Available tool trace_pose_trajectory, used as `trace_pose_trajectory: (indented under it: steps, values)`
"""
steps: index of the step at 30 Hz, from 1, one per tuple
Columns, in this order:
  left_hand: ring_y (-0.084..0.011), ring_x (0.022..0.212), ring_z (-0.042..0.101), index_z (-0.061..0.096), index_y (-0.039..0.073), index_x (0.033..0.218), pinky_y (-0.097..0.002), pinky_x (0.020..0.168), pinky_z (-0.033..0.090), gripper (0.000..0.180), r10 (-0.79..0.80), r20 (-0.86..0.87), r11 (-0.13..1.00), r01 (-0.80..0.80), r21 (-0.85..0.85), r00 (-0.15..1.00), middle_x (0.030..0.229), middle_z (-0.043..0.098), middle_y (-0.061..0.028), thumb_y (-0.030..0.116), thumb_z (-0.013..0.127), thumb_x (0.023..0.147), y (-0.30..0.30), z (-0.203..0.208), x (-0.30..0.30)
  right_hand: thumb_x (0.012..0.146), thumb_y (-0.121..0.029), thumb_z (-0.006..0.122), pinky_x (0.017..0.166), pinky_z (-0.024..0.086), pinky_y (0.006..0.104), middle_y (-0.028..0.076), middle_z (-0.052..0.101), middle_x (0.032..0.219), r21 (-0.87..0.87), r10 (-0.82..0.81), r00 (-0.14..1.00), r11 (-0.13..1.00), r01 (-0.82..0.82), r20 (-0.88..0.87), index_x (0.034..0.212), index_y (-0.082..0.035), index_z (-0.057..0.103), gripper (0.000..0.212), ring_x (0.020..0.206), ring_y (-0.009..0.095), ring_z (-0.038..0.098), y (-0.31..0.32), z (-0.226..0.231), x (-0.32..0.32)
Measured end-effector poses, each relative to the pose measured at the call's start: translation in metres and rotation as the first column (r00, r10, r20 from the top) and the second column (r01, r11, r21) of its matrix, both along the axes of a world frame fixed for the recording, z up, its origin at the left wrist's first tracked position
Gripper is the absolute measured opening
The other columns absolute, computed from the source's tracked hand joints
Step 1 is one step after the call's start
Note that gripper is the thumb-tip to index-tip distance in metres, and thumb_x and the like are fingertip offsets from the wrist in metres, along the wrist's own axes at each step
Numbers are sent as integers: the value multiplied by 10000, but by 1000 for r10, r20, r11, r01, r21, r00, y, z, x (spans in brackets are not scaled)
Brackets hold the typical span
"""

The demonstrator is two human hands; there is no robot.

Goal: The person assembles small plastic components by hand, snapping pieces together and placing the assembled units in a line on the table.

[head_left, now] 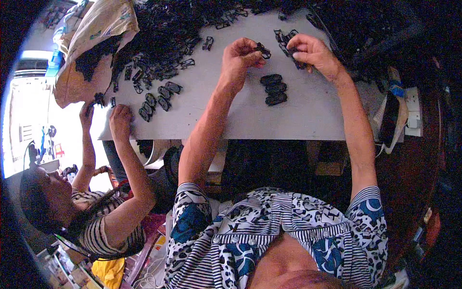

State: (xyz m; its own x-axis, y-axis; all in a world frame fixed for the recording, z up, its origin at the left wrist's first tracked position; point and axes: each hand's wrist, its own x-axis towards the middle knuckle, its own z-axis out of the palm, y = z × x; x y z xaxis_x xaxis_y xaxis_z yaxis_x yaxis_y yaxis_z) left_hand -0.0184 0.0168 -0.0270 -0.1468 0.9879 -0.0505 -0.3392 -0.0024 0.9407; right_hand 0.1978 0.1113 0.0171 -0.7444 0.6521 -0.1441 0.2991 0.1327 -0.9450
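Note:
My left hand (240, 57) is closed in a pinch over the white tabletop (207, 115), holding a small black plastic piece (263, 50) with an open frame shape. To its right, my right hand (315, 55) reaches over a short line of similar loose black pieces (285, 38). Its fingers are curved, with thumb and forefinger apart beside those pieces; whether they touch one is unclear. Below and between my hands, three black oval pieces (275, 89) lie stacked in a column on the table.
A large heap of black pieces (163, 36) covers the table's far side, next to an opened sack (96, 53). At left, another person's hand (120, 118) rests by the table edge, near grouped black pieces (161, 98). A white socket box (413, 108) is at right.

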Motion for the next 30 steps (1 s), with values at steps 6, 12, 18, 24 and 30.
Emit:
trace_pose_trajectory:
  steps: [6,12,18,24,30]
  values:
    - [-176,754,614,551,39,1087,-297,637,529,273,-26,28,1000,26,-3,999,953,627,-105,-32,579,825,-3,8,5,806,-46,609,761,455,326,80,555,852,630,15,970,758,-169,243,980,-39,673,186,836,244,564,-7,-22,-3]
    - [-175,785,626,551,36,1171,-289,702,526,333,-133,-119,991,136,17,984,971,628,-105,3,574,840,-2,-1,2,774,-51,646,849,459,349,104,534,1022,723,-86,982,688,-64,169,1131,-57,616,358,955,277,563,-28,-24,0]
    - [-239,793,620,660,51,950,-318,719,512,266,109,-747,989,5,149,656,923,621,-106,-33,662,697,-8,4,14,726,-27,685,860,468,376,121,545,1061,848,-149,977,528,-53,154,1151,-31,559,443,1002,324,555,-25,-38,16]
    - [-330,973,516,676,66,913,-404,869,432,341,197,-883,974,16,225,426,975,586,-120,0,739,584,-10,-8,1,725,-5,673,810,483,382,116,555,1020,910,-285,938,408,-67,197,1074,-19,579,362,960,323,564,-33,-35,7]
    - [-308,941,581,674,81,947,-379,821,476,287,276,-874,935,101,341,400,998,614,-118,101,751,672,-12,-7,5,778,12,616,775,483,350,115,561,952,827,-216,961,562,-20,170,1096,-44,596,323,895,297,588,-29,-32,20]
